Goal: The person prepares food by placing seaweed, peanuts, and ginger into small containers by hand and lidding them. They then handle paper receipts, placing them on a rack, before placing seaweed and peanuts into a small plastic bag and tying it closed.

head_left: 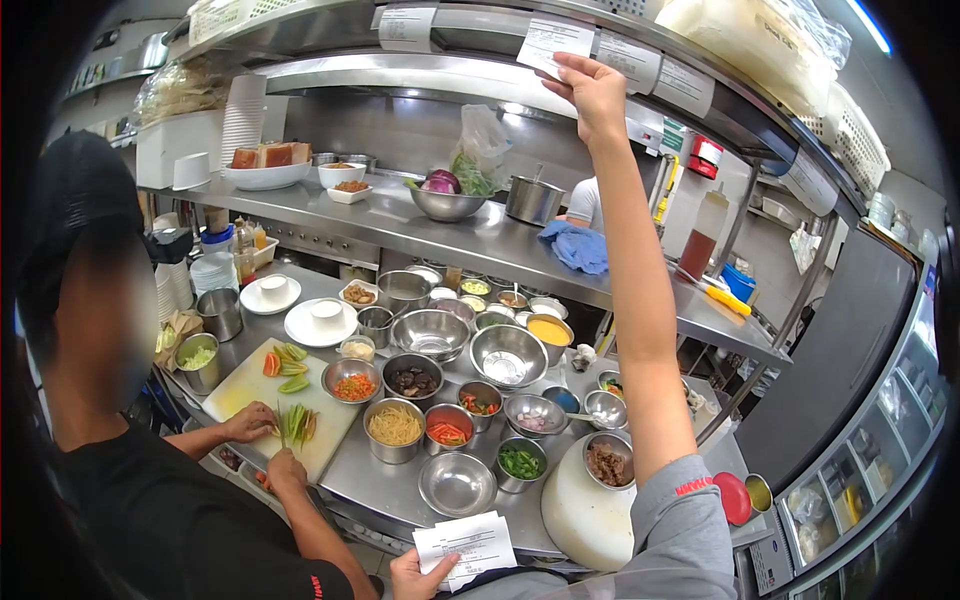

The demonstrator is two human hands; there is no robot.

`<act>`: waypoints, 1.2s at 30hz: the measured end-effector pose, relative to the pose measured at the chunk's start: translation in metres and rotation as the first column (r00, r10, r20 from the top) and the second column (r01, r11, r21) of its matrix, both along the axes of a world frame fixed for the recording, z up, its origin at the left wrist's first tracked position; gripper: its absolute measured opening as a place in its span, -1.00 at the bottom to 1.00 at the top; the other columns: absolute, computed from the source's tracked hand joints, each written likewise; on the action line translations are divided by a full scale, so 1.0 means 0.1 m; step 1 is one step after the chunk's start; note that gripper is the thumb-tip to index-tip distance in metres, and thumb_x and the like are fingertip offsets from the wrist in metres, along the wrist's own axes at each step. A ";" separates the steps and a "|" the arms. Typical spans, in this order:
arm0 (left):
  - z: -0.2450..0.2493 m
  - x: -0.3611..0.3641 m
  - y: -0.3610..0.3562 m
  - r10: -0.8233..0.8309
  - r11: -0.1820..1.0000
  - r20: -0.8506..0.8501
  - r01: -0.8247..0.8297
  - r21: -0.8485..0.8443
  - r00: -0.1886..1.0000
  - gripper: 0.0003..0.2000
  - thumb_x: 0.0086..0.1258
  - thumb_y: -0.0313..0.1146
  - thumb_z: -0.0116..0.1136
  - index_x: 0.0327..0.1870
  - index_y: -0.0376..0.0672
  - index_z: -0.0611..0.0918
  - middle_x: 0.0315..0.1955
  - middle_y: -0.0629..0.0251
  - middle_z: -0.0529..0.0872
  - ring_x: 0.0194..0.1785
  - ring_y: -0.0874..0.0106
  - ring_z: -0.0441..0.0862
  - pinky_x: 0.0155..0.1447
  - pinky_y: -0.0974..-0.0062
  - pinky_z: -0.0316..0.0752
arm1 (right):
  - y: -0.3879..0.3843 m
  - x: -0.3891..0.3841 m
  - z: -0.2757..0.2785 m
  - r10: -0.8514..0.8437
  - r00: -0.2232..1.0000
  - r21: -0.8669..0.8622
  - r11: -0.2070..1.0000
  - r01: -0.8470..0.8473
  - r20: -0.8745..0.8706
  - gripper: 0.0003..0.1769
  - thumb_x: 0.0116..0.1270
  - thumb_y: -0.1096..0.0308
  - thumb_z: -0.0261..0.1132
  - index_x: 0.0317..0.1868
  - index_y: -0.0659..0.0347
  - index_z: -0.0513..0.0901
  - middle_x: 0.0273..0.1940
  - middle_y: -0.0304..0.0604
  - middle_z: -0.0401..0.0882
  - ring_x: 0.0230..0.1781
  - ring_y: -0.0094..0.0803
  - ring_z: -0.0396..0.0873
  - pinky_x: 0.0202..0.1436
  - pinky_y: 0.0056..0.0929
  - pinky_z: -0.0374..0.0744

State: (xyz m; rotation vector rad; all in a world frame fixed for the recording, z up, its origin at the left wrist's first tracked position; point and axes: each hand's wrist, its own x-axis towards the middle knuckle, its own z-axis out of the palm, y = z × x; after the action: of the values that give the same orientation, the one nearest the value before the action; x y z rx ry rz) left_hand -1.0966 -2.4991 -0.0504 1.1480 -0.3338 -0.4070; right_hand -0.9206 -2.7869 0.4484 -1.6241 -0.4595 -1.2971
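Observation:
My right hand (592, 90) is stretched up to the overhead shelf edge, pinching a printed order ticket (553, 44) between thumb and fingers. The ticket lies against the rail, beside another hanging ticket (628, 62). Low in front of me, my left hand (425, 577) grips several paper order tickets (464, 550), thumb on top of the printed side. Just beyond that hand stands a steel bowl (457, 485) with nothing in it. Under my raised arm, a steel pan of cooked meat (608, 462) rests on a large white container (588, 510).
At left, a co-worker cuts vegetables with a knife on a cutting board (330, 440). Several steel bowls of ingredients crowd the counter, including noodles (395, 425) and chopped greens (520, 462). A blue cloth (575, 247) and a pot (534, 200) sit on the upper shelf.

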 end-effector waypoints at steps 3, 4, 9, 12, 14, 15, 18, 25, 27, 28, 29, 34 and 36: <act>0.04 -0.01 -0.03 -0.018 1.000 -0.003 0.018 0.023 1.000 -0.78 0.16 -0.63 0.24 -0.16 -0.44 0.61 -0.28 0.11 0.70 -0.24 0.47 0.65 -0.11 0.52 0.57 | -0.05 -0.09 0.16 -0.022 1.000 -0.025 0.999 0.021 -0.016 -0.77 0.20 0.70 0.11 -0.12 0.59 0.53 -0.11 0.15 0.55 -0.25 -0.15 0.65 -0.16 -0.42 0.72; 0.02 0.01 -0.03 -0.026 0.999 -0.004 0.026 0.028 1.000 -0.78 0.16 -0.63 0.24 -0.16 -0.44 0.61 -0.28 0.11 0.70 -0.24 0.47 0.65 -0.11 0.53 0.57 | -0.06 -0.10 0.22 -0.041 0.999 -0.039 0.998 0.040 -0.015 -0.77 0.20 0.71 0.10 -0.12 0.61 0.52 -0.11 0.14 0.55 -0.24 -0.14 0.64 -0.15 -0.42 0.72; 0.06 0.00 -0.02 -0.012 1.000 -0.005 0.012 0.015 1.000 -0.79 0.17 -0.63 0.24 -0.15 -0.44 0.61 -0.28 0.11 0.70 -0.23 0.47 0.65 -0.10 0.53 0.57 | -0.22 -0.02 0.25 -0.396 0.907 -0.179 0.891 0.418 0.146 -0.76 0.19 0.53 0.23 -0.12 0.37 0.62 -0.14 0.02 0.57 -0.29 -0.20 0.62 -0.19 -0.39 0.63; 0.05 -0.01 0.03 -0.007 1.000 -0.017 0.007 -0.005 1.000 -0.78 0.17 -0.62 0.25 -0.15 -0.44 0.60 -0.28 0.11 0.70 -0.22 0.46 0.65 -0.10 0.52 0.56 | 0.04 -0.01 -0.05 -0.602 0.446 -0.117 0.505 0.855 0.662 -0.77 0.08 0.38 0.33 -0.20 0.06 0.71 -0.17 -0.06 0.57 -0.07 -0.19 0.49 -0.01 -0.29 0.45; 0.02 -0.01 0.04 0.031 1.000 -0.002 -0.031 0.004 1.000 -0.77 0.17 -0.62 0.25 -0.14 -0.44 0.60 -0.27 0.11 0.70 -0.22 0.46 0.65 -0.10 0.52 0.57 | 0.44 0.10 -0.20 -0.575 0.342 -0.057 0.454 0.889 0.743 -0.81 0.08 0.42 0.30 -0.25 0.06 0.72 -0.16 -0.10 0.53 0.01 -0.12 0.41 0.07 -0.26 0.37; 0.00 -0.02 0.04 0.049 0.999 0.001 -0.049 0.011 0.999 -0.77 0.17 -0.61 0.25 -0.14 -0.44 0.60 -0.27 0.11 0.70 -0.22 0.46 0.65 -0.10 0.52 0.57 | 0.50 0.34 -0.14 -0.420 0.576 -0.258 0.604 0.754 0.702 -0.87 0.06 0.40 0.32 -0.34 0.04 0.74 -0.24 -0.09 0.58 -0.09 -0.17 0.46 0.05 -0.28 0.36; -0.04 -0.02 0.05 0.081 0.997 -0.002 -0.081 0.011 0.997 -0.77 0.17 -0.61 0.25 -0.13 -0.44 0.60 -0.27 0.11 0.70 -0.22 0.46 0.65 -0.11 0.52 0.57 | 0.84 0.93 -0.03 -0.128 0.991 -0.299 0.945 0.132 0.034 -0.82 0.16 0.42 0.26 -0.22 0.15 0.72 -0.16 -0.17 0.67 -0.06 -0.44 0.54 0.09 -0.50 0.40; -0.08 -0.02 0.11 0.137 0.990 -0.027 -0.138 -0.036 0.990 -0.78 0.16 -0.62 0.25 -0.15 -0.43 0.61 -0.28 0.11 0.70 -0.24 0.45 0.65 -0.11 0.52 0.57 | 0.91 1.65 0.31 -0.061 0.989 -0.130 0.991 0.044 -0.134 -0.81 0.16 0.41 0.29 -0.19 0.16 0.72 -0.18 -0.18 0.66 -0.16 -0.39 0.55 -0.01 -0.45 0.47; -0.08 -0.05 0.12 0.146 0.989 -0.027 -0.147 -0.024 0.989 -0.79 0.16 -0.63 0.25 -0.16 -0.43 0.61 -0.29 0.11 0.70 -0.24 0.45 0.65 -0.11 0.51 0.57 | 0.84 1.40 0.17 -0.111 0.994 -0.134 0.985 0.109 -0.007 -0.81 0.15 0.49 0.27 -0.20 0.24 0.71 -0.21 -0.19 0.67 -0.28 -0.52 0.55 -0.20 -0.55 0.51; -0.07 -0.06 0.11 0.152 0.988 -0.029 -0.153 -0.023 0.988 -0.79 0.16 -0.63 0.25 -0.16 -0.43 0.61 -0.29 0.11 0.70 -0.24 0.45 0.65 -0.11 0.51 0.57 | 0.76 1.25 0.09 -0.090 0.996 -0.134 0.987 0.093 0.026 -0.79 0.14 0.54 0.25 -0.19 0.28 0.70 -0.23 -0.18 0.67 -0.31 -0.55 0.54 -0.22 -0.57 0.50; -0.05 -0.07 0.10 0.160 0.987 -0.031 -0.161 -0.022 0.987 -0.79 0.16 -0.63 0.25 -0.16 -0.43 0.61 -0.29 0.11 0.70 -0.25 0.45 0.65 -0.11 0.51 0.57 | 0.64 1.12 0.03 -0.070 0.997 -0.144 0.987 0.073 0.029 -0.77 0.14 0.58 0.23 -0.17 0.31 0.69 -0.22 -0.14 0.67 -0.26 -0.53 0.55 -0.18 -0.58 0.50; 0.26 -0.07 -0.04 0.143 0.988 0.056 -0.146 0.046 0.988 -0.79 0.15 -0.57 0.29 -0.19 -0.40 0.63 -0.32 0.17 0.72 -0.28 0.51 0.65 -0.17 0.55 0.55 | 0.47 0.59 -0.03 0.096 0.995 -0.013 0.995 -0.096 0.006 -0.77 0.18 0.77 0.03 -0.17 0.61 0.54 -0.14 0.12 0.56 -0.23 -0.22 0.62 -0.19 -0.41 0.72; 0.38 -0.01 -0.11 0.126 0.983 0.178 -0.146 0.108 0.976 -0.79 0.15 -0.52 0.30 -0.21 -0.39 0.64 -0.34 0.21 0.72 -0.30 0.55 0.63 -0.20 0.57 0.53 | 0.43 0.58 0.10 0.063 0.998 -0.027 0.998 -0.063 -0.008 -0.77 0.19 0.75 0.04 -0.16 0.60 0.54 -0.09 0.11 0.53 -0.19 -0.24 0.60 -0.13 -0.37 0.71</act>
State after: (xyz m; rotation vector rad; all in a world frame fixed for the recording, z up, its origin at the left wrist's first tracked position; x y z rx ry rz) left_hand -1.0980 -2.5096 -0.0123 1.3200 -0.3809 -0.2108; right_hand -0.8629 -2.7436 0.4579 -1.6236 -0.5217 -1.2421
